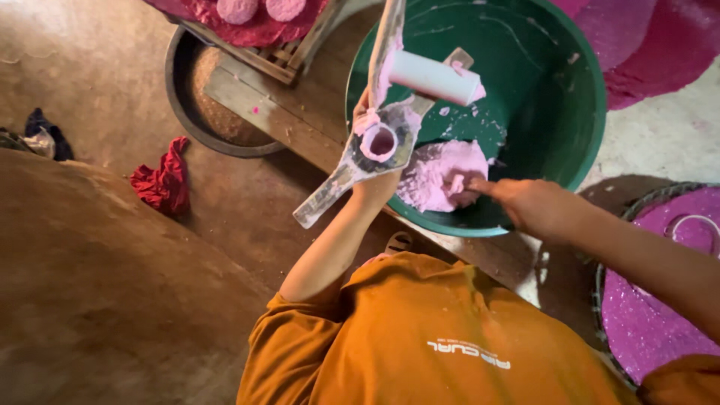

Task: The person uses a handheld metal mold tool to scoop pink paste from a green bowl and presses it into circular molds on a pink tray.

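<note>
My left hand [373,186] grips a grey metal hand press [352,161] held over the near rim of a green basin [592,97]. The press has a round cup packed with pink dough [379,142] and a white cylinder plunger [435,77] smeared with dough, swung up above it. My right hand [529,206] reaches into the basin, fingertips dug into a lump of pink dough [439,176] lying at the bottom. An orange shirt [435,337] fills the lower middle of the view.
A round woven tray with a magenta cloth [652,322] lies at the right. More pink cloth [660,45] lies beyond the basin. A dark round pan [217,105], a wooden plank [300,112], a crate with pink dough balls [259,9] and a red rag [161,184] sit left.
</note>
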